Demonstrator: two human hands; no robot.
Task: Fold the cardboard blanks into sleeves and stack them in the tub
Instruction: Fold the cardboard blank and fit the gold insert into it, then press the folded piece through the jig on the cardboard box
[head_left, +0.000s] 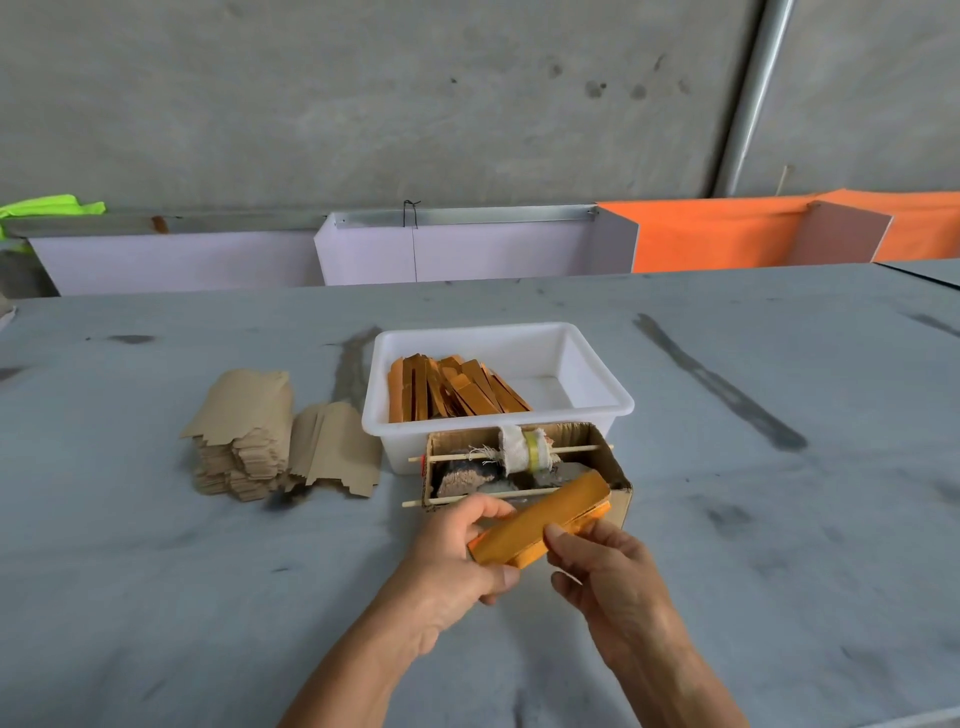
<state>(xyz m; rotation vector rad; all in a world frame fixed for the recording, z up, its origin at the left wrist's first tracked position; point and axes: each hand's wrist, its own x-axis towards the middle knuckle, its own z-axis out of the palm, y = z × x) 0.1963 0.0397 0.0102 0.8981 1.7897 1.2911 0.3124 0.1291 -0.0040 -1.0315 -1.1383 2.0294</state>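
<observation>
Here the grey table (156, 571) carries, beyond the fingers, a white tub (597, 405) with orange-gold folded sleeves (452, 389) leaning packed in its left part, and nearer, just past the fingertips, a small cardboard box (618, 467) holding a cloth-wrapped roller (524, 449) on thin sticks. Off to the left of the fingers lies a stack of brown blanks (249, 436). The left hand (457, 561) and right hand (608, 566) both pinch one sleeve (540, 519) between curled fingers and thumb above the table, its long axis slanting from near-left up to far-right, far end over the box.

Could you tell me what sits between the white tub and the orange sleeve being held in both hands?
In the head view, an open cardboard box with two wooden skewers and a cloth-wrapped roller sits between the white tub and the orange sleeve.
</observation>
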